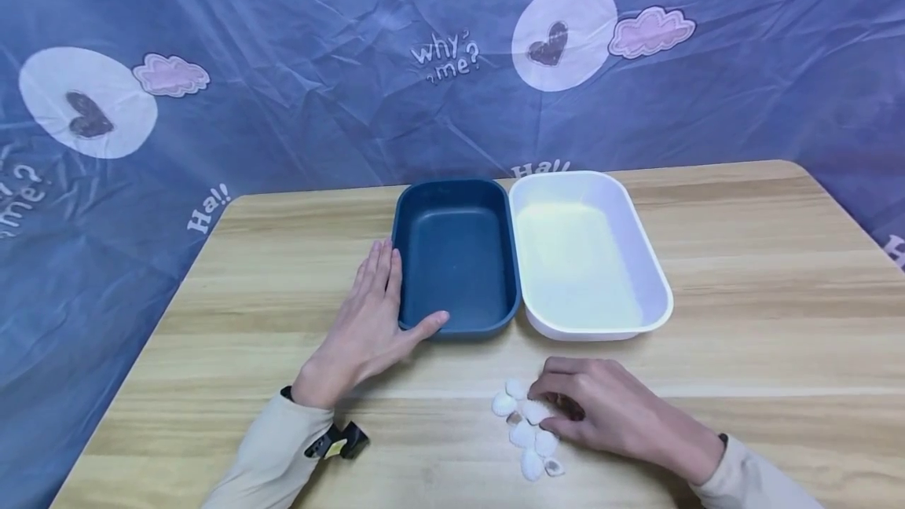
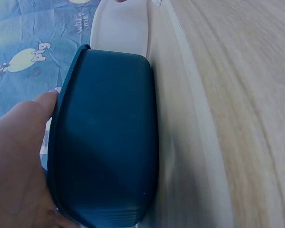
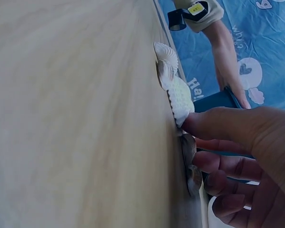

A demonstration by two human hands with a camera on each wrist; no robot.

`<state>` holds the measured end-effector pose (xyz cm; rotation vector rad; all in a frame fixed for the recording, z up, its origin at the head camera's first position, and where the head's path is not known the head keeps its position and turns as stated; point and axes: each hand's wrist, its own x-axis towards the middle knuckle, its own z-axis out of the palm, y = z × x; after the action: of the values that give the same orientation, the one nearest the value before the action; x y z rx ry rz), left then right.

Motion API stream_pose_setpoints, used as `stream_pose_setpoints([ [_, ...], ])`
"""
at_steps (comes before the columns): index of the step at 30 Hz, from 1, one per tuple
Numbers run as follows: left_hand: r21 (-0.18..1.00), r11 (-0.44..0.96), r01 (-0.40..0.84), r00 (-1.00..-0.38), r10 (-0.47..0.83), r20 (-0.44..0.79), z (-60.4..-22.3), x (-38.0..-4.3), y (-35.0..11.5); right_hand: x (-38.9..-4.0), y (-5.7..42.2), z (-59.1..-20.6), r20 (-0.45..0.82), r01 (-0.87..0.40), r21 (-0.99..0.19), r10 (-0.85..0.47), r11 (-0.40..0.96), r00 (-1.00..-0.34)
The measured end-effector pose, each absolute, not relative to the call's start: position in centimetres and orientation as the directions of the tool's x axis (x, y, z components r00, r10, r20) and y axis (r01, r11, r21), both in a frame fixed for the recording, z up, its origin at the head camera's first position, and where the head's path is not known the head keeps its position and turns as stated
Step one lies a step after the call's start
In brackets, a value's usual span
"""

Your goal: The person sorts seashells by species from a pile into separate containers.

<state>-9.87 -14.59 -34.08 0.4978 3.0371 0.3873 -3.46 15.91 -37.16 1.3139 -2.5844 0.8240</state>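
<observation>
My right hand (image 1: 604, 407) is at a loose group of white seashells (image 1: 523, 436) on the table. Its thumb and index finger pinch one seashell (image 1: 535, 412); in the right wrist view the thumb lies against a ribbed white shell (image 3: 180, 97) and the other fingers are curled. On the left, my left hand (image 1: 368, 320) rests against the dark blue rectangular container (image 1: 456, 258). Its straight fingers lie along the left rim, with the thumb over the front rim. The left wrist view shows the container's outer side (image 2: 104, 133) beside that hand (image 2: 18, 156).
A white rectangular container (image 1: 583, 258) stands right beside the blue one. Both sit on a wooden table (image 1: 763, 289), near its back edge. Behind hangs a blue printed cloth (image 1: 368, 61). A black strap with a small device (image 1: 339, 442) is on the left wrist.
</observation>
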Motion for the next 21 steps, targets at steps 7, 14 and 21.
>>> stream_pose_setpoints([
  [7, 0.265, 0.915, 0.303, -0.949, 0.314, 0.001, -34.2, -9.9, -14.4, -3.5, 15.7, -37.3, 0.340, -0.776, -0.448, -0.718, 0.444, -0.607],
  [14, 0.266, 0.915, 0.303, -0.948, 0.317, -0.008, -34.1, -9.9, -14.4, -3.5, 15.7, -37.1, 0.315, -0.754, -0.476, -0.712, 0.454, -0.628],
  [21, 0.266, 0.917, 0.297, -0.950, 0.312, -0.015, -34.1, -9.9, -14.4, -3.5, 15.5, -35.9, 0.342, -0.766, -0.470, -0.709, 0.438, -0.616],
])
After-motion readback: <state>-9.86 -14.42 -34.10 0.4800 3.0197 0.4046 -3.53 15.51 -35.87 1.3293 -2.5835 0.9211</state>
